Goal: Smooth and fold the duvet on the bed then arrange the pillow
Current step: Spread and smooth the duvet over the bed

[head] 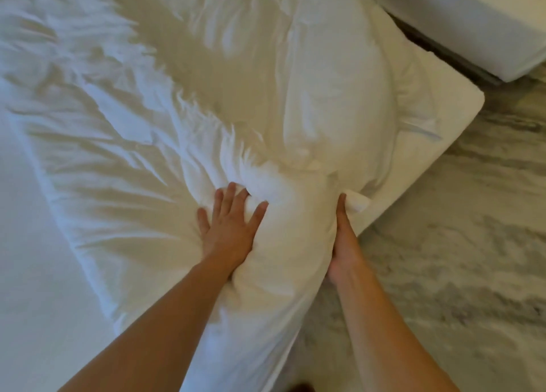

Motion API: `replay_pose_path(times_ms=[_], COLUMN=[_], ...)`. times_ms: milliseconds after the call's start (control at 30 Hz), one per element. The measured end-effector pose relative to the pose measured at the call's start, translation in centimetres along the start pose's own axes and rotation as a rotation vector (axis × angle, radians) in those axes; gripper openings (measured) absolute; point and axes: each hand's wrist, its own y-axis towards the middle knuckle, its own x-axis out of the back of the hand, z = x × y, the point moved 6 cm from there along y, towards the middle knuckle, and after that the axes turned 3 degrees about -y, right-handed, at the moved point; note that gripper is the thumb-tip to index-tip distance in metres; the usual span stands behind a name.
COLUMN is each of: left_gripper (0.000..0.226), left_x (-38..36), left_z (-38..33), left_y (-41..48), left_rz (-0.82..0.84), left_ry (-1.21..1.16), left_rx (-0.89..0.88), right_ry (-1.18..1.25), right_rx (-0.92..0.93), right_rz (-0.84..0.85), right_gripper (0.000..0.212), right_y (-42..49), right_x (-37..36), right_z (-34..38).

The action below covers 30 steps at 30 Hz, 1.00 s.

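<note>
The left hand [229,223] is pressing flat, fingers spread, on the white duvet [165,143]; just beside it, the right hand [344,244] is gripping the duvet's edge.

Bedroom: bed [443,143] with rumpled white duvet [133,143] and pillow [334,96], marble-patterned floor [458,258] alongside.

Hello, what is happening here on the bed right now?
A person is working on a white duvet spread over a bed. The left hand lies flat with spread fingers on a puffy fold of the duvet, pressing it down. The right hand grips the edge of the same bulky fold at the side of the bed, near the marble-patterned floor. The duvet is very wrinkled and not neatly folded yet. I cannot say for sure which part is the pillow.
</note>
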Motion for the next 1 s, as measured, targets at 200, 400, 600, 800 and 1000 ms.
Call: replay_pose_path(times_ms=[200, 400, 600, 800, 1000], left_gripper=[0.096, 0.073, 0.076, 0.078, 0.073], left_x=[0.7, 0.0, 0.8, -3.7, -6.2], left_z=[0.1, -0.7, -6.6, -11.7, -9.7], left_y=[-0.3, -2.5, 1.1, 6.2, 6.7], left_rz=[-0.014, 0.021, -0.124, 0.008, -0.029], left_ry=[-0.117, -0.078, -0.062, 0.006, 0.09], left_rx=[0.048, 0.112, 0.037, 0.04, 0.088], right_ry=[0.035, -0.139, -0.315, -0.3, -0.06], right_rx=[0.1, 0.246, -0.002, -0.111, 0.071], right_rz=[-0.043, -0.353, -0.178, -0.223, -0.32], right_gripper=[0.071, 0.034, 0.035, 0.086, 0.082], right_y=[-0.8, -2.4, 0.4, -0.2, 5.7], right_x=[-0.6, 6.3, 7.9, 11.0, 13.4], right_z=[0.8, -0.2, -1.2, 3.9, 17.2])
